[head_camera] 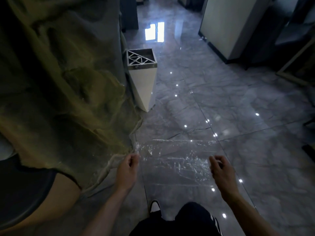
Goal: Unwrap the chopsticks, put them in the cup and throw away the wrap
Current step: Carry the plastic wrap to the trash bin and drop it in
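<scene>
A clear plastic wrap [173, 159] is stretched flat between my two hands, above the floor in front of me. My left hand [127, 169] pinches its left edge. My right hand [221, 169] holds its right edge with curled fingers. Ahead on the left stands a tall white square bin [144, 82] with a metal rim and an open top partly covered by a patterned grille. No chopsticks and no cup are in view.
A rough rock-like wall or column [68, 82] fills the left side, right beside the bin. The glossy grey tiled floor [238, 116] stretches ahead and right. A pale cabinet [226, 23] and dark furniture stand at the far right. My shoe [155, 206] shows below.
</scene>
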Action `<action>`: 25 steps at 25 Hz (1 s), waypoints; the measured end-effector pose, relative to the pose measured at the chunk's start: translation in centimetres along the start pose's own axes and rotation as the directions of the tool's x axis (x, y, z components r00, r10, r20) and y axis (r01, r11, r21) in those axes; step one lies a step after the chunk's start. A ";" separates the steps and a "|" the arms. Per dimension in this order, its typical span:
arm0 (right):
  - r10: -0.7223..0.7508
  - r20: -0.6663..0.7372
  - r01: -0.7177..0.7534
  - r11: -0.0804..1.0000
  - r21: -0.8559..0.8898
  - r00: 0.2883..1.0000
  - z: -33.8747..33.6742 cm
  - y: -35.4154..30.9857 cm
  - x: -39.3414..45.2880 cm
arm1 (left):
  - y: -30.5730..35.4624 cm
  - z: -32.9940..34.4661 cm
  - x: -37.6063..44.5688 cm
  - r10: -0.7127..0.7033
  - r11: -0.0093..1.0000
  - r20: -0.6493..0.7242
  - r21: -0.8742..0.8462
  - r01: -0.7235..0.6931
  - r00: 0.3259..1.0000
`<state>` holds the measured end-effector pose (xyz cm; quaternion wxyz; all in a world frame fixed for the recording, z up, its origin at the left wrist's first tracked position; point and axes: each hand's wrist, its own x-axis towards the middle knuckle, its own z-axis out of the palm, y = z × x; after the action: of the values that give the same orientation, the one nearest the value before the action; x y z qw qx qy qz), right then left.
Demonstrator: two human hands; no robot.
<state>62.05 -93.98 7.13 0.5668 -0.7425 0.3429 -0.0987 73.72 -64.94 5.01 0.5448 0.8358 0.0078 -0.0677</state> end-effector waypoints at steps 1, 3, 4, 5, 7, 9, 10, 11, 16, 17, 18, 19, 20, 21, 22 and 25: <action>-0.003 -0.018 0.003 1.000 -0.016 1.000 0.4 -0.4 0.8 | 0.1 0.2 1.2 0.001 1.000 0.005 0.002 -0.001 1.000; -0.014 -0.047 0.013 0.999 -0.040 0.999 1.0 -1.2 2.5 | 0.4 0.8 3.6 0.009 1.000 0.016 0.016 -0.009 1.000; -0.014 -0.054 0.012 0.999 -0.044 0.998 1.3 -1.5 3.5 | 0.6 1.1 4.7 0.012 1.000 0.025 0.025 -0.013 1.000; -0.007 -0.056 0.005 0.999 -0.040 0.998 1.5 -1.7 4.7 | 0.8 1.6 6.0 0.015 0.999 0.035 0.032 -0.016 0.999; 0.011 -0.049 -0.013 1.000 -0.025 0.999 1.6 -1.9 7.1 | 1.4 2.8 8.3 0.032 0.998 0.045 0.044 -0.034 0.998; 0.016 -0.037 -0.017 0.999 -0.027 0.999 1.4 -2.2 10.0 | 2.0 4.2 10.8 0.036 0.998 0.058 0.053 -0.039 0.998; 0.012 -0.032 -0.013 0.999 -0.029 0.999 1.1 -2.3 11.8 | 2.4 5.3 12.3 0.033 0.997 0.067 0.065 -0.037 0.997; 0.007 -0.027 -0.008 1.000 -0.030 1.000 0.7 -2.5 13.5 | 2.8 6.3 13.7 0.027 0.997 0.074 0.075 -0.033 0.997; 0.031 0.027 -0.030 0.998 -0.055 0.999 -2.8 -3.8 23.3 | 6.2 12.7 20.4 -0.016 0.996 0.087 0.092 0.008 0.996; 0.048 0.044 -0.045 0.998 -0.052 0.998 -3.6 -4.2 25.1 | 7.1 14.0 21.6 -0.025 0.994 0.093 0.108 0.015 0.995; 0.061 0.055 -0.059 0.997 -0.045 0.997 -4.5 -4.5 26.9 | 8.0 15.1 22.8 -0.033 0.993 0.092 0.118 0.022 0.995; 0.066 0.064 -0.064 0.997 -0.034 0.996 -5.2 -4.8 28.5 | 8.8 16.2 23.8 -0.034 0.993 0.088 0.120 0.023 0.996; 0.071 0.069 -0.069 0.997 -0.025 0.995 -5.9 -5.1 30.1 | 9.8 17.3 24.9 -0.032 0.993 0.086 0.115 0.022 0.996; 0.078 0.071 -0.077 0.997 -0.017 0.994 -6.5 -5.4 31.6 | 10.7 18.2 25.9 -0.030 0.994 0.089 0.104 0.021 0.996; 0.091 0.071 -0.091 0.996 -0.004 0.993 -7.1 -5.7 33.1 | 11.5 19.2 27.0 -0.032 0.996 0.095 0.086 0.024 0.995; 0.117 0.068 -0.120 0.992 0.047 0.991 -8.3 -6.5 37.3 | 13.4 21.6 30.0 -0.053 0.998 0.111 0.033 0.050 0.992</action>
<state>87.97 -122.75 6.77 0.6013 -0.7091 0.3650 -0.0492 102.29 -91.93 5.01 0.5300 0.8382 -0.0022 -0.1284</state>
